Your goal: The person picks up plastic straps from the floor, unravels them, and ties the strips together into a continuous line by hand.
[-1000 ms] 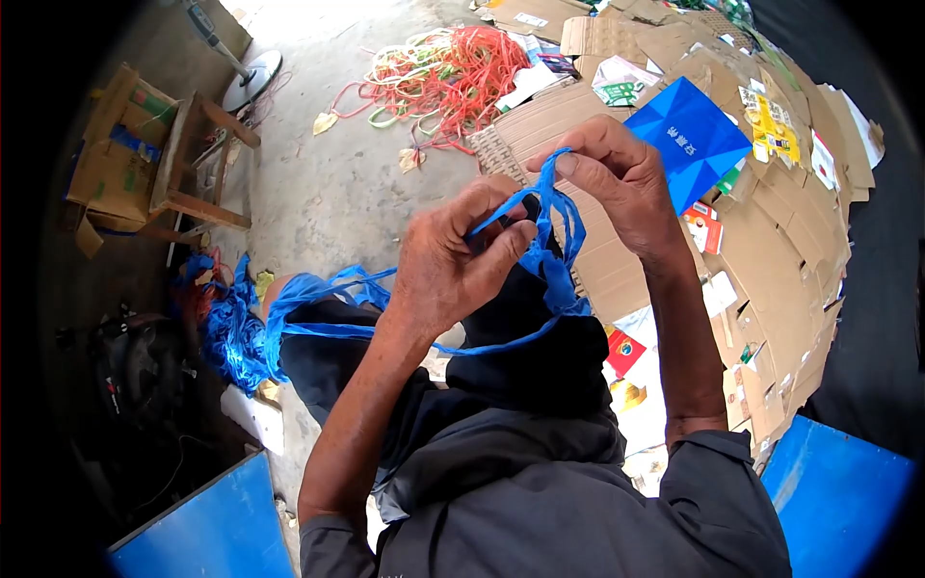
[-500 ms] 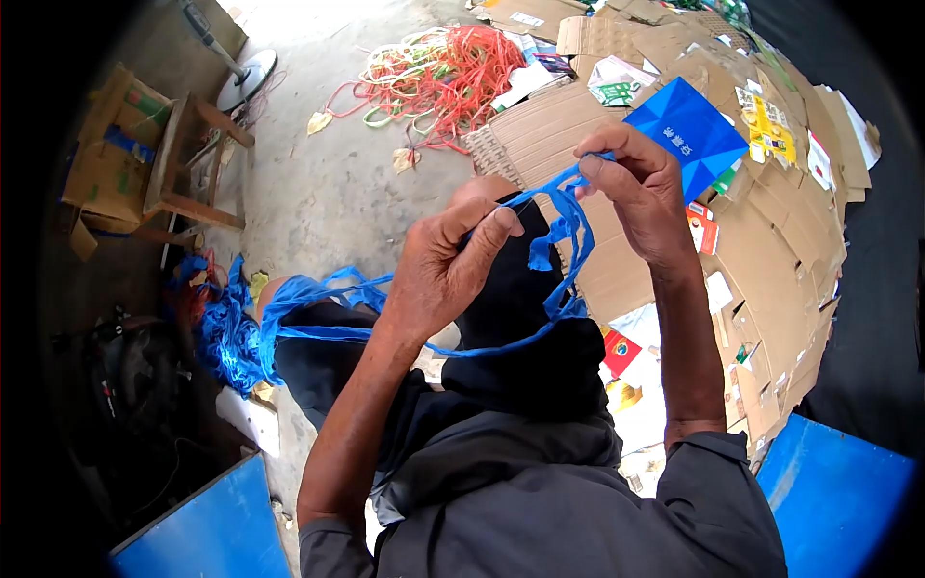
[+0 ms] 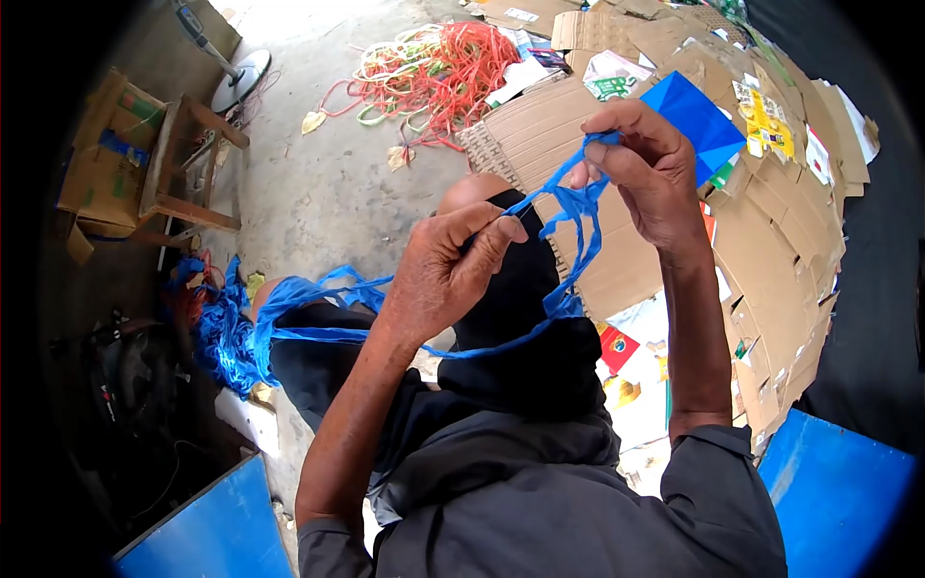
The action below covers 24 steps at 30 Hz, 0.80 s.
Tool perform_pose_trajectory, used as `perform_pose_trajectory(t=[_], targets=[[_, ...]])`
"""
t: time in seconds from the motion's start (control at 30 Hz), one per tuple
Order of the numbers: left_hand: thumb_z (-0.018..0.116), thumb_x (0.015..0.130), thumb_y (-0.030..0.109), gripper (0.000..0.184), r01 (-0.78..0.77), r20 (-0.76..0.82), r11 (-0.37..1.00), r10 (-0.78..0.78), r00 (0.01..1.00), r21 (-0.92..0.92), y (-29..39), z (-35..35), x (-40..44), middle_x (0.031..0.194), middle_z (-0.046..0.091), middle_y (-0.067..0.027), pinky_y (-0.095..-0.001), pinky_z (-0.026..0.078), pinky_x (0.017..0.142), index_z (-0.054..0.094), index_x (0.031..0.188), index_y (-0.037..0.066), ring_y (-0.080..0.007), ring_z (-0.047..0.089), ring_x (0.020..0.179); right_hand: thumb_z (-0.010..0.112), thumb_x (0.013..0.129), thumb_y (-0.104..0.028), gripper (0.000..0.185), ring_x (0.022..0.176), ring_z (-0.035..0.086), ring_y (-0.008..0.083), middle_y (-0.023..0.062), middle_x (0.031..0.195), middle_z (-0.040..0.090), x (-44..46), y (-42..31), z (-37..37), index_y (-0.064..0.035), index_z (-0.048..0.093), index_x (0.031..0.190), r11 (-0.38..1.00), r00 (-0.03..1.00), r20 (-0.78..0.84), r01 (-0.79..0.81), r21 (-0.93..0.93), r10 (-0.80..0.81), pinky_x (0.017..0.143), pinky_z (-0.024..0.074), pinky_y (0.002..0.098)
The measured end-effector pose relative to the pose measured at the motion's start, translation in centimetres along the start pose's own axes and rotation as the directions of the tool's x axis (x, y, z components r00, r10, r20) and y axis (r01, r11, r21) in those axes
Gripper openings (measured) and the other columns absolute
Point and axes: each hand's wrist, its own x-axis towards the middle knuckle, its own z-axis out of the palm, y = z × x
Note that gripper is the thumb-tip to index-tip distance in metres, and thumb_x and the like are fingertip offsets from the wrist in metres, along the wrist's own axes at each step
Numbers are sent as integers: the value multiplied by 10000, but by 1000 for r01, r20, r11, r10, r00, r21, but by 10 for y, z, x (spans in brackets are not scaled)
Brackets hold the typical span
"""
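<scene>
A thin blue strip (image 3: 501,349), which looks like plastic or cloth, stretches between my two hands above my knees. My left hand (image 3: 453,265) pinches it between thumb and forefinger. Higher and to the right, my right hand (image 3: 647,173) is closed on a bunched part of the same strip, with a loop and a short loose end hanging below. From my left side the strip runs back over my thigh to a tangled blue heap (image 3: 226,332) by my left leg.
Flattened cardboard (image 3: 761,279) covers the floor on the right, with a blue printed sheet (image 3: 694,120) on it. Ahead lies a tangle of red and pale straps (image 3: 472,72). To the left stand a wooden stool (image 3: 183,173), a cardboard box (image 3: 111,183) and a fan base (image 3: 241,82).
My right hand has moved slightly right and turned, now covering part of the blue sheet. The loop under it has shifted and bunched closer to the fingers. My left hand has barely moved.
</scene>
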Motion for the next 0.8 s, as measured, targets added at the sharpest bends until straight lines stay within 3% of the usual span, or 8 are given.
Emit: perform_pose_trajectory(t=[0.1,0.27,0.4,0.5,0.73,0.8], targets=[[611,1058,156,227,1,13,999,-2,1000,32,-1,-1,0,749,571,0,-248,403,590,693,940,-21,-67,495,660,649,910,24,199,705,667,118,55,896,671,2,-2,-2,-11,689,1101,993,999,37,-37,115,33,659,561,270],[595,1066,153,218,50,25,974,-46,999,-223,2,-1,1,1035,596,-11,-238,373,579,677,955,-16,-57,441,679,668,888,-9,238,630,611,106,39,830,611,5,-7,-10,-17,688,1125,958,979,124,-186,217,162,534,504,258],[599,1065,163,216,119,16,952,-120,993,-281,5,-2,1,975,580,12,-226,348,564,688,966,-7,-40,414,664,690,877,-52,296,592,568,97,32,838,588,2,-20,-6,-30,687,1172,942,955,107,-292,164,278,463,461,242],[597,1066,165,224,171,0,927,-181,983,-333,10,-2,1,899,572,25,-218,331,549,699,968,-9,-30,402,644,699,881,-66,343,600,552,93,51,936,618,-6,-36,-3,-33,683,1222,927,932,115,-355,116,343,440,445,238],[597,1054,154,243,218,1,904,-234,972,-368,8,-2,-1,793,572,16,-224,308,509,706,948,-36,-34,404,567,694,926,-64,417,738,604,103,100,1054,653,-29,-54,31,-12,620,1334,895,939,54,-341,289,340,436,470,232],[600,1047,150,241,221,-33,898,-252,967,-382,10,-1,1,763,577,11,-227,322,500,708,941,-37,-45,439,552,679,939,-47,437,796,627,114,129,1139,654,-33,-55,26,-2,591,1365,855,937,99,-347,384,336,447,482,221]])
